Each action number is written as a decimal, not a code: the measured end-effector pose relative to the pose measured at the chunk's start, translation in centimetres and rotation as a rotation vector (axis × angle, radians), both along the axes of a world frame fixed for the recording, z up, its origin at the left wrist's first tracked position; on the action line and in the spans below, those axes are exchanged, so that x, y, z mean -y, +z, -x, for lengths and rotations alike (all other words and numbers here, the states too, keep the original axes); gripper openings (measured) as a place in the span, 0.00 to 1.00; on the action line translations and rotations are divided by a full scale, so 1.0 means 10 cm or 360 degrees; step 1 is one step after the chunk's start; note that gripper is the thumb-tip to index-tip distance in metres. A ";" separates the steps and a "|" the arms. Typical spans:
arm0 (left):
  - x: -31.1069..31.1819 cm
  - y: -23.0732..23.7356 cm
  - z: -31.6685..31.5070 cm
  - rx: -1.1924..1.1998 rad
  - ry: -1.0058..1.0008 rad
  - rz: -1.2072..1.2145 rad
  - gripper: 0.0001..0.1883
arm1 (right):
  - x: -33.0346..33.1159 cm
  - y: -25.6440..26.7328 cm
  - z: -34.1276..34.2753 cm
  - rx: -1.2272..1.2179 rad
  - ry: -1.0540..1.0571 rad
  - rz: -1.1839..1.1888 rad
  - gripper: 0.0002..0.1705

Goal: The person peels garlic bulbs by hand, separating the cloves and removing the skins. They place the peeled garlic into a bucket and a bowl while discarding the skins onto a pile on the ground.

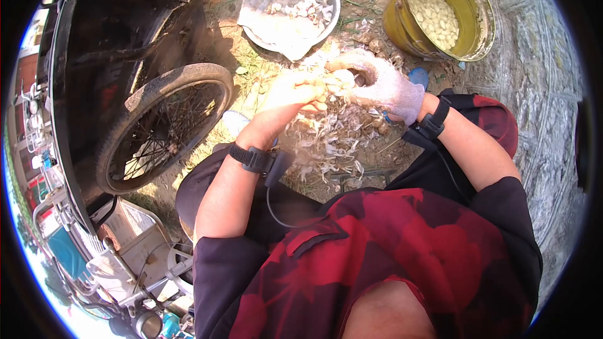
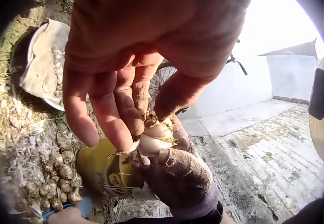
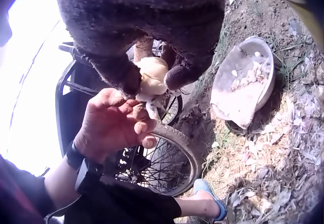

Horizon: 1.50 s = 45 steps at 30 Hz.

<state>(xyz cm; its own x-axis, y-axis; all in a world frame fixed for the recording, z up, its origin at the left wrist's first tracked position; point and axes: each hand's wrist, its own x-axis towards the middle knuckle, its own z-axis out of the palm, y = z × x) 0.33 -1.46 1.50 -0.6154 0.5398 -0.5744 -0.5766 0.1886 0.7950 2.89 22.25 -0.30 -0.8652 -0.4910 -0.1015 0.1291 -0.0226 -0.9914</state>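
Between the two hands is a partly peeled garlic bulb (image 2: 154, 139), with smooth pale cloves showing and bits of dry skin around it. The right hand (image 1: 389, 90) wears a soiled light knit glove and grips the bulb between thumb and fingers. The bare left hand (image 1: 290, 93) pinches at the bulb's side with thumb and fingertips, which look dirty. In the right wrist view, the left hand (image 3: 114, 123) is just below the bulb, at its papery end. Loose garlic skins (image 1: 333, 141) lie in a pile under both hands.
A metal basin (image 1: 337, 9) with a cloth and loose cloves stands ahead. At the right, a yellow bucket (image 1: 396, 22) holds many pale cloves. Unpeeled bulbs (image 2: 55, 181) lie near the bucket. A cart wheel (image 1: 217, 78) stands to the left, and a grey sheet (image 1: 527, 88) covers ground at right.
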 end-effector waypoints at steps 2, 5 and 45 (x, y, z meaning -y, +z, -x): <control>-0.07 0.11 -0.03 -0.0011 -0.0022 0.0056 0.17 | -0.01 0.04 -0.01 -0.0069 0.0030 -0.0082 0.29; -0.10 0.15 -0.04 -0.0047 -0.0112 0.0157 0.18 | -0.01 0.01 -0.05 -0.0760 0.0043 -0.0598 0.27; -0.15 -0.06 -0.25 -0.0872 0.0081 0.0212 0.30 | 0.01 0.00 0.03 0.0664 -0.0078 -0.0048 0.22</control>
<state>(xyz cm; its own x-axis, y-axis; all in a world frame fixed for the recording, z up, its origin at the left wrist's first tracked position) 2.79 0.03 0.92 -0.8662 0.4463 -0.2246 -0.0973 0.2902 0.9520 2.56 22.11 -0.34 -0.7690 -0.4419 -0.4620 0.5194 -0.0106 -0.8544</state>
